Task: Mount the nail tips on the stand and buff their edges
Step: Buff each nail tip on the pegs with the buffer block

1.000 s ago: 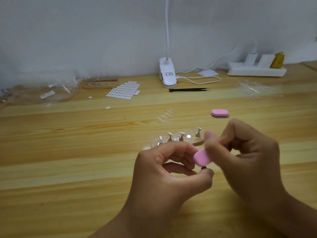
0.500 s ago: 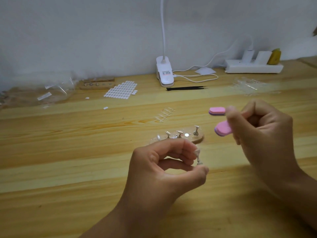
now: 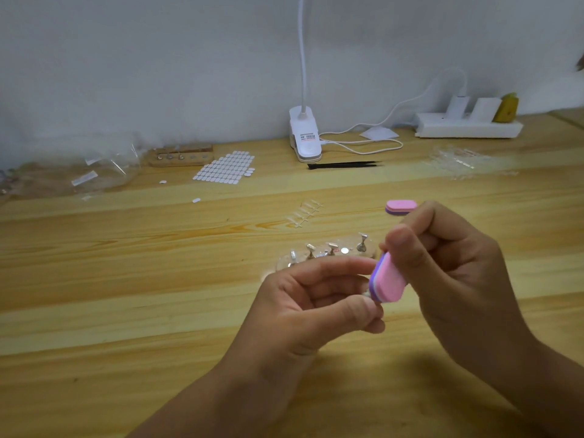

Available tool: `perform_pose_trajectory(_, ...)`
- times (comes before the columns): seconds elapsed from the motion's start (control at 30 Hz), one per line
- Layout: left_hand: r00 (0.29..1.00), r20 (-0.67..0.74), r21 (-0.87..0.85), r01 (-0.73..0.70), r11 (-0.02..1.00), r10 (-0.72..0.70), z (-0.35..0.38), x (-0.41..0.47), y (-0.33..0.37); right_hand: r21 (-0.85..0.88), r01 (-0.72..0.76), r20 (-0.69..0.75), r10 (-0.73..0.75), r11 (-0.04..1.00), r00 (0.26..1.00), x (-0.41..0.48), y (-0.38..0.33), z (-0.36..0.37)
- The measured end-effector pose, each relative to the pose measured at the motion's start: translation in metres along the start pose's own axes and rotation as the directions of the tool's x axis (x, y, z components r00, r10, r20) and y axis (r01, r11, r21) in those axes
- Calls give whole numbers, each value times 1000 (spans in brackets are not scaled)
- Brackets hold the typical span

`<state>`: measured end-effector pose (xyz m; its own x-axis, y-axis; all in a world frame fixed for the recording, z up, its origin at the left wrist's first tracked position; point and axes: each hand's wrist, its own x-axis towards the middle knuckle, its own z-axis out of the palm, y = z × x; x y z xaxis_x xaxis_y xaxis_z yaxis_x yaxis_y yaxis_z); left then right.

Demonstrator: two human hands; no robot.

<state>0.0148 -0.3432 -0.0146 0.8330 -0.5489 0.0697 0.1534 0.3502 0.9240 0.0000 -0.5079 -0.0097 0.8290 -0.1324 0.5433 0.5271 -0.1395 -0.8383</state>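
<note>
Fingers [image 3: 335,267] of the left hand [image 3: 300,314] are curled in, forefinger and thumb pinching a pale nail tip [image 3: 367,294] held up over the bench [image 3: 126,279]; whatever carries the tip is hidden under the thumb; just right of it the buffer block [image 3: 388,281], pink over purple, lies against the tip's edge, gripped narrowly between the thumb and fingers of the right hand [image 3: 458,279].

Behind, from the left: a crumpled plastic bag [image 3: 104,172]; a wooden block [image 3: 180,154] with metal studs; a sheet of white tabs [image 3: 226,167]; a strip of clear tips [image 3: 305,213] lying flat; the clear stand [image 3: 368,254] just beyond the left hand, with four metal holders upright on it and one round seat bare; a spare buffer [image 3: 400,206] near the right hand's knuckles.

By my reading the work is in the buffing stage, one tip at a time; the bare seat is probably where this one goes back; whether the holders on the stand carry tips, and whether those are already buffed, is too small to tell; the strip on the bench suggests more tips are yet to be mounted.
</note>
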Motion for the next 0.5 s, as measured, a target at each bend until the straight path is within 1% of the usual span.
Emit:
perform_pose_trajectory(0.07,1000,12,-18,0,1000,0,0,0,0,-14,-18,-35,17,1000,999,4,1,-5)
perform_pose_trajectory(0.13,1000,13,-28,2,1000,-2,-1,1,1,23,-73,-99,75,997,992,11,1,-13)
perform_pose_trajectory(0.17,1000,10,-32,3,999,-2,-1,1,1,38,-97,-109,100,995,989,13,0,-16)
perform_pose_trajectory(0.2,1000,6,-37,0,999,0,-1,1,1,37,-115,-87,118,993,989,14,0,-19)
perform_pose_trajectory(0.23,1000,0,-39,-6,999,6,-1,1,1,30,-134,-23,134,991,991,14,0,-21)
perform_pose_trajectory(0.27,1000,-6,-38,-15,999,14,-1,1,1,24,-154,71,152,988,986,13,0,-22)
perform_pose_trajectory(0.33,999,-16,-12,-37,999,37,-2,0,1,22,-196,260,184,980,948,9,0,-22)
perform_pose_trajectory(0.37,999,-25,14,-47,999,48,-2,0,1,16,-205,308,190,979,932,8,0,-23)
perform_pose_trajectory(0.5,994,-61,123,-80,989,88,-3,0,3,38,-190,325,167,981,931,8,0,-24)
